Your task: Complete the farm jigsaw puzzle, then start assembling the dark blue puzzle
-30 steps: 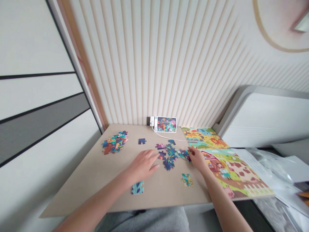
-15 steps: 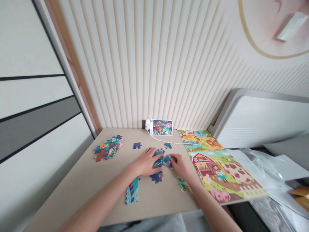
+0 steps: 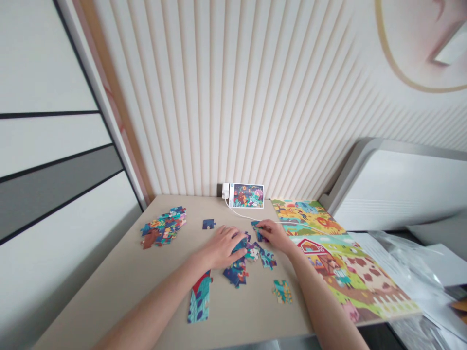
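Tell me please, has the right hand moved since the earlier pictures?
Yes. Judged against the white plug at the wall, the right hand has moved leftward and toward the wall since the first picture.

The puzzle strip [image 3: 199, 302] is red and dark-spotted teal, the tabletop [image 3: 126, 272] plain beige

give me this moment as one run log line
left hand: over dark-blue jigsaw cluster | right hand: at small blue-and-teal jigsaw piece, grip unclear | beyond: white-bordered rectangular picture card | left side: multicoloured jigsaw pile
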### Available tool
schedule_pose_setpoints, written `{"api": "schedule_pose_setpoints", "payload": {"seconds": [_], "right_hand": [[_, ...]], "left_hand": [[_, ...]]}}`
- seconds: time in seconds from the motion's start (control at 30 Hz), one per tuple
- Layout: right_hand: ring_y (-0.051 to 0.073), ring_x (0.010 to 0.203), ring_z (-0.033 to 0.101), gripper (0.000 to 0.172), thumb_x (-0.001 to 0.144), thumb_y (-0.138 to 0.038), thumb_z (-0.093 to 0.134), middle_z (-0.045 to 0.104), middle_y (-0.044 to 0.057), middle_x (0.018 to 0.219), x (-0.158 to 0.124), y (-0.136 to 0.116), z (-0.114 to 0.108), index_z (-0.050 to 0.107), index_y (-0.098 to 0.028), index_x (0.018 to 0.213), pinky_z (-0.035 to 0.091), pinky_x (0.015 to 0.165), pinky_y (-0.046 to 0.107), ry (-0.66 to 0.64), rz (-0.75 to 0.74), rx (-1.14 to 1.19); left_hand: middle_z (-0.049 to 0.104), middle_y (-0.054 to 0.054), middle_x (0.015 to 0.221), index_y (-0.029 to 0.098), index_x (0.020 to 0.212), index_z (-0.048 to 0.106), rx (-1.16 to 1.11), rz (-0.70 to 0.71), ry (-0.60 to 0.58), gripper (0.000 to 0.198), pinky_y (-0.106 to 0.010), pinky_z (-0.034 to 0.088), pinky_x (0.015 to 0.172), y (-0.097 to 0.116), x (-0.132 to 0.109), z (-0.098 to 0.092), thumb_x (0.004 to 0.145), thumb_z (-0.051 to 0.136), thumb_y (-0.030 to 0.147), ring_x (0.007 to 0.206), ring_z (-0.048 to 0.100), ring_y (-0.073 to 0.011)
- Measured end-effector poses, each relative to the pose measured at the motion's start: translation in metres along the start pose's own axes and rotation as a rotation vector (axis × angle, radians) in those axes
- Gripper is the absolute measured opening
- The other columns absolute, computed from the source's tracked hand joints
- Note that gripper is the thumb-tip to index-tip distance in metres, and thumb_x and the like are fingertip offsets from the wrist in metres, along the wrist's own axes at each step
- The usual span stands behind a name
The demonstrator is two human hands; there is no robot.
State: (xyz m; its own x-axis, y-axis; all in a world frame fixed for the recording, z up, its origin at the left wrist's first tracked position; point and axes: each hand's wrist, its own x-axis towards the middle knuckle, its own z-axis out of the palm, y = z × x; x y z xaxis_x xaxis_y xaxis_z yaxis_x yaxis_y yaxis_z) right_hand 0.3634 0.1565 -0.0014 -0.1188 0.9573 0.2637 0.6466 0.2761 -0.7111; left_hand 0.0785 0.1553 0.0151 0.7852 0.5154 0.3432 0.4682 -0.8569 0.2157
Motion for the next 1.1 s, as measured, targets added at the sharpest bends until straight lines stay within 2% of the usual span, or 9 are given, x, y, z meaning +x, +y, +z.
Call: {"api": "schedule_pose_setpoints", "payload": {"seconds": [0.07, 0.17, 0.33, 0.53, 0.9, 1.1], "right_hand": [[0.024, 0.099, 0.065, 0.031, 0.085, -0.036, 0.066, 0.072, 0.009, 0.112, -0.008, 0.0, 0.006, 0.076, -0.022, 0.11, 0.05, 0.093, 0.039, 0.051, 0.012, -0.084], [0.026, 0.098, 0.065, 0.035, 0.086, -0.04, 0.066, 0.072, 0.009, 0.109, -0.021, 0.002, 0.008, 0.074, -0.022, 0.114, 0.05, 0.093, 0.041, 0.102, 0.061, -0.18], [0.028, 0.104, 0.065, 0.04, 0.08, -0.041, 0.074, 0.072, 0.009, 0.111, -0.031, 0.006, 0.007, 0.075, -0.022, 0.116, 0.049, 0.096, 0.04, 0.047, 0.081, -0.266], [0.026, 0.105, 0.065, 0.036, 0.083, -0.037, 0.073, 0.069, 0.01, 0.115, -0.029, 0.006, 0.009, 0.076, -0.024, 0.117, 0.048, 0.097, 0.037, 0.001, 0.052, -0.289], [0.023, 0.09, 0.065, 0.037, 0.089, -0.044, 0.067, 0.067, 0.007, 0.095, -0.033, -0.007, 0.009, 0.075, -0.024, 0.12, 0.048, 0.081, 0.031, -0.025, 0.063, -0.43], [0.024, 0.095, 0.065, 0.048, 0.084, -0.046, 0.073, 0.067, 0.008, 0.103, -0.034, -0.008, 0.008, 0.07, -0.024, 0.126, 0.047, 0.085, 0.032, -0.003, 0.079, -0.398]], "left_hand": [[0.062, -0.011, 0.128, 0.023, 0.134, 0.058, 0.004, -0.012, 0.018, 0.041, -0.046, 0.039, 0.111, -0.001, 0.014, 0.005, 0.103, 0.042, 0.045, 0.122, 0.057, -0.0275], [0.064, -0.012, 0.128, 0.021, 0.13, 0.062, 0.009, 0.007, -0.001, 0.036, -0.044, 0.041, 0.11, -0.004, 0.038, 0.018, 0.101, 0.044, 0.034, 0.122, 0.058, -0.0276], [0.064, -0.011, 0.135, 0.019, 0.132, 0.061, 0.001, 0.02, 0.004, 0.04, -0.042, 0.04, 0.112, -0.006, 0.061, 0.041, 0.094, 0.049, 0.019, 0.127, 0.057, -0.0266], [0.063, -0.008, 0.138, 0.021, 0.135, 0.059, -0.025, 0.018, 0.033, 0.042, -0.039, 0.04, 0.114, -0.011, 0.061, 0.051, 0.095, 0.047, 0.017, 0.131, 0.055, -0.023], [0.062, -0.008, 0.14, 0.021, 0.138, 0.059, -0.051, 0.011, 0.051, 0.041, -0.043, 0.039, 0.115, -0.007, 0.057, 0.049, 0.1, 0.043, 0.023, 0.133, 0.053, -0.0239], [0.066, -0.007, 0.136, 0.022, 0.133, 0.063, -0.061, 0.016, 0.071, 0.039, -0.043, 0.039, 0.115, -0.009, 0.056, 0.05, 0.098, 0.046, 0.02, 0.13, 0.056, -0.0233]]}}
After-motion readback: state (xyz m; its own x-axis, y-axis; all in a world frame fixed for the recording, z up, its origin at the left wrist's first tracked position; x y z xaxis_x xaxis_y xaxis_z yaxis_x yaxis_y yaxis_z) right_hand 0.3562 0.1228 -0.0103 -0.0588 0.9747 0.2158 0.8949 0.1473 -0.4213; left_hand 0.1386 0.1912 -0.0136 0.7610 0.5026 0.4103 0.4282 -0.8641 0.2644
